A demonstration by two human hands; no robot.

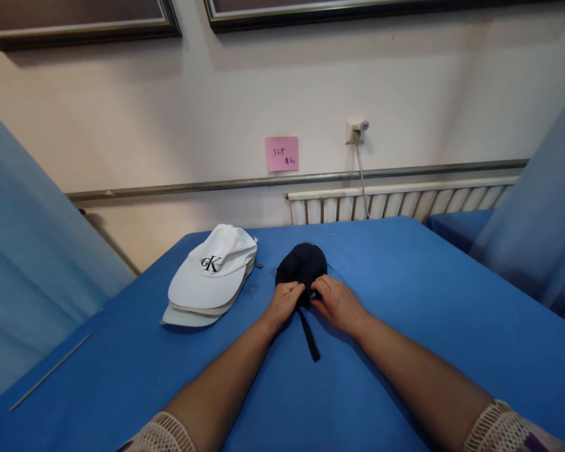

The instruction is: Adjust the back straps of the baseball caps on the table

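A black cap (pixel 302 262) lies on the blue-covered table, its back edge towards me. A loose black strap (pixel 309 336) trails from that edge onto the cover. My left hand (pixel 286 300) pinches the left side of the edge near the strap. On the other side, the fingers of my right hand (pixel 338 302) close on the cap's edge, a small gap from the left fingertips. Left of the hands sits a stack of caps; the top one is a white cap (pixel 211 267) with black letters on its front.
A thin stick (pixel 49 372) lies at the table's left edge. Behind the blue table (pixel 386 376) are a radiator (pixel 395 202), a metal pipe (pixel 207 186) and a socket with a plugged-in cord (pixel 356 132). Blue curtains (pixel 32 263) hang on both sides.
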